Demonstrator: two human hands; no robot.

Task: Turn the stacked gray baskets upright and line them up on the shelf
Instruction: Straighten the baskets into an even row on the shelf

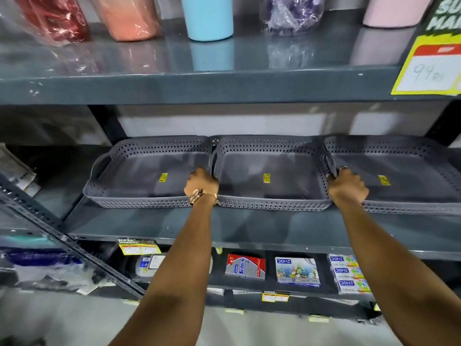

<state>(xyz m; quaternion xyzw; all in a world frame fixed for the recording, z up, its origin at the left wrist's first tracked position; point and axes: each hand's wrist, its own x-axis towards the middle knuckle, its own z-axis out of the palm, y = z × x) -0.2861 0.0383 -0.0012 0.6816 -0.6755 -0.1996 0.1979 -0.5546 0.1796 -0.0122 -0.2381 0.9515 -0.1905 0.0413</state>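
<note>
Both forearms reach up to the shelf (pixel 139 221). The left hand (pixel 201 182) and the right hand (pixel 347 187) each curl shut over an end wall of the middle basket (pixel 269 171), which sits upright between two others near the shelf's front edge. An uneven pull could skew it or drag a neighbour off the front edge. It lies squarely between the hands.

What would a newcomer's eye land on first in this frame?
Three gray baskets sit upright in a row on the middle shelf: left basket, middle basket, right basket. The left hand, with a wristwatch, and the right hand grip the middle basket's two ends. Above, a light blue tumbler stands out among wrapped bottles.
</note>
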